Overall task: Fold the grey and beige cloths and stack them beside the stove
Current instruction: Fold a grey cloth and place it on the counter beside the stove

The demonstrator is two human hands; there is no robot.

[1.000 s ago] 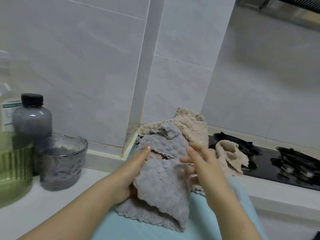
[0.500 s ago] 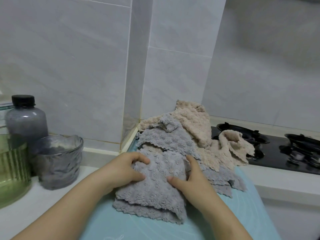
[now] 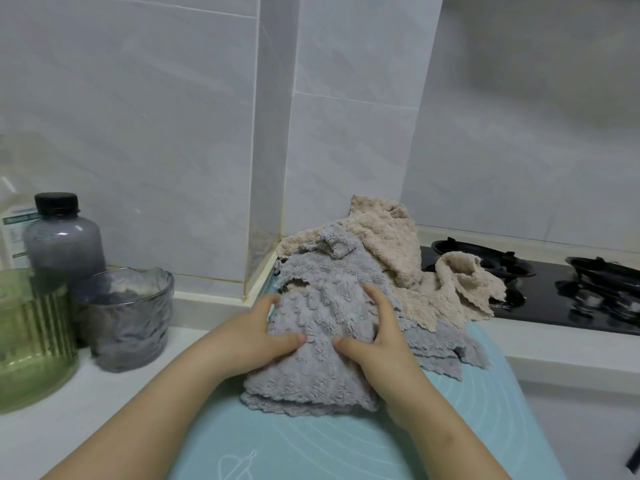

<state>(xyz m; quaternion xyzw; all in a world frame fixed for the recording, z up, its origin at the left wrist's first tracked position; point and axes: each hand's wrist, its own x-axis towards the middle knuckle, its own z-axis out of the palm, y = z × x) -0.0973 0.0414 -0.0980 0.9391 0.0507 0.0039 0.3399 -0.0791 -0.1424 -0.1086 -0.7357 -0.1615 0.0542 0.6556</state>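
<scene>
The left hand [image 3: 254, 336] and right hand [image 3: 379, 346] sit just below the middle of the frame, clamped on either side of a folded grey cloth [image 3: 311, 372]. The thumbs lie on top of it, their tips near each other but apart. The left fingers curl round its left edge, and the right fingers run up along its right side. The cloth lies in several layers, scalloped edges showing along its lower side, on a pale blue mat [image 3: 346, 448] that fills the lower middle of the frame.

Just above the hands is a loose heap: a rumpled grey cloth [image 3: 311, 270] in front, touching the folded one, and a beige cloth [image 3: 384, 237] behind it, leaning against the tiled wall [image 3: 173, 116]. A second beige cloth [image 3: 464, 284] spills to the right, and its edge lies over the near corner of the black stove [image 3: 554, 306], at the right of the frame. More grey cloth [image 3: 446, 344] spreads flat on the mat under the right side of the heap.

At the left of the frame, on the white worktop [image 3: 52, 434], stand a grey bottle [image 3: 64, 240] with a black cap, a smoky grey glass [image 3: 133, 317] just in front of it, and a ribbed green jar [image 3: 31, 337] beside the glass at the frame edge.
</scene>
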